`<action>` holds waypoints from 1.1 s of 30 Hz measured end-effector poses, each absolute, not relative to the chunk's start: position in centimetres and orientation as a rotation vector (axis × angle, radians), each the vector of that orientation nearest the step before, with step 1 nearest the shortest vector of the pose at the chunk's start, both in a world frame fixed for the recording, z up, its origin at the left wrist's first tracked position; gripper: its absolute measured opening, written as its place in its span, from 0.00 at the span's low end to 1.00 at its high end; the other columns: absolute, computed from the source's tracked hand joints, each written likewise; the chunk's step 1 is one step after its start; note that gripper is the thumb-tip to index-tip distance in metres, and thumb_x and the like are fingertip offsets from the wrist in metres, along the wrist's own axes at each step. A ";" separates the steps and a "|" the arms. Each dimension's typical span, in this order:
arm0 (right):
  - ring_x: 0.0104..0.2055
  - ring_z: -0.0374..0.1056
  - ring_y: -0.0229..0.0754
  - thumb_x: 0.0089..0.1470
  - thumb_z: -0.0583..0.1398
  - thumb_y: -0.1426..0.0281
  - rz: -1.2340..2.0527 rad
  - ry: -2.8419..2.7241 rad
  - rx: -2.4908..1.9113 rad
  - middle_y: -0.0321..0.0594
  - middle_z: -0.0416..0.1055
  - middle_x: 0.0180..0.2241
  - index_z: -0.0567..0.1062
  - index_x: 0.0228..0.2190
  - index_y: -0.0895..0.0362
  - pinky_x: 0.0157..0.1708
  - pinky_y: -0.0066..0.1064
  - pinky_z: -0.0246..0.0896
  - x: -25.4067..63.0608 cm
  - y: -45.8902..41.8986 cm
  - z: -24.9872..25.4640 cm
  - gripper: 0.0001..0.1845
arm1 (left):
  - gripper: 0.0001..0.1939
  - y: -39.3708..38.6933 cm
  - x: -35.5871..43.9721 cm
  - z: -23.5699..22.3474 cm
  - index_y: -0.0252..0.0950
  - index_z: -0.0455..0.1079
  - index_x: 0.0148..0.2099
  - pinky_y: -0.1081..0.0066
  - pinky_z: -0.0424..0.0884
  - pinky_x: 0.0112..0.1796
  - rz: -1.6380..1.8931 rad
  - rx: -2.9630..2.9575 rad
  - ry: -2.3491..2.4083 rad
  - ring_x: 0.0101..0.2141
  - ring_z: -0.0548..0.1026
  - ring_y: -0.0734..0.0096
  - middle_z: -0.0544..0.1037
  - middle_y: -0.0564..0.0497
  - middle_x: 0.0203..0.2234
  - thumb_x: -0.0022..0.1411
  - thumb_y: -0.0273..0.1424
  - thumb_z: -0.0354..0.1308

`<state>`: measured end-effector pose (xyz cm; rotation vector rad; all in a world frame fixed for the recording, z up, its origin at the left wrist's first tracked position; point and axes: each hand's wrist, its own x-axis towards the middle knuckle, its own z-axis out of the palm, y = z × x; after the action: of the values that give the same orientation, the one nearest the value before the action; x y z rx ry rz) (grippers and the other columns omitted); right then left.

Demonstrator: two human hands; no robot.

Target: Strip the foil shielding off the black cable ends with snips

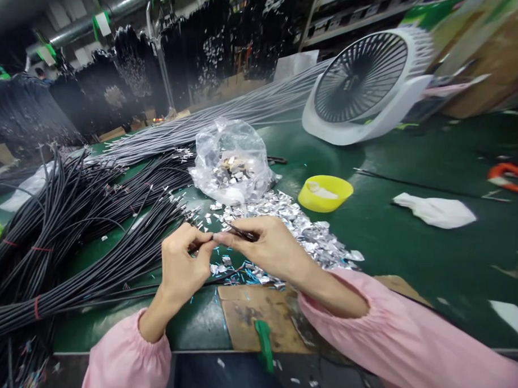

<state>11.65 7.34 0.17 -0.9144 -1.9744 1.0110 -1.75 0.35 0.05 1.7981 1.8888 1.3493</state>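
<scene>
Cables lay in black bundles across the left of the counter. A fan stood at back right, a bag near the middle, foil scraps beside it. The right hand gripped a dark tool, its thumb tip meeting a tiny dark piece pinched in the left hand's grip.
</scene>
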 end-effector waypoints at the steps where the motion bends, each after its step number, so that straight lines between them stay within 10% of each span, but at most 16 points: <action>1: 0.18 0.43 0.30 0.44 0.54 0.43 0.997 -1.955 -0.916 0.30 0.46 0.13 0.58 0.10 0.58 0.17 0.25 0.39 11.7 7.3 0.3 0.33 | 0.07 0.3 -1.7 0.1 0.35 0.69 0.24 0.77 0.62 0.22 1.356 1.790 1.893 0.21 0.67 0.78 0.70 0.54 0.19 0.54 0.28 0.57; 11: 0.34 0.70 0.43 0.53 0.54 0.56 0.794 -1.890 -0.851 0.46 0.75 0.35 0.73 0.43 0.58 0.33 0.34 0.65 12.0 7.0 -0.3 0.23 | 0.07 0.5 -2.4 -0.1 0.34 0.76 0.30 0.78 0.61 0.19 1.624 1.361 1.739 0.20 0.67 0.79 0.69 0.54 0.20 0.52 0.33 0.61; 33: 0.26 0.69 0.37 0.54 0.55 0.64 0.958 -1.917 -0.685 0.41 0.76 0.27 0.79 0.29 0.57 0.24 0.27 0.63 11.8 6.7 0.4 0.14 | 0.04 0.0 -2.2 -1.3 0.37 0.75 0.29 0.75 0.64 0.23 1.720 1.544 1.828 0.23 0.69 0.76 0.70 0.54 0.21 0.53 0.32 0.62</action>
<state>11.84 6.74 0.41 -0.6846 -1.9174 0.9583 -2.18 -0.04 -1.29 1.5440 1.8276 1.7199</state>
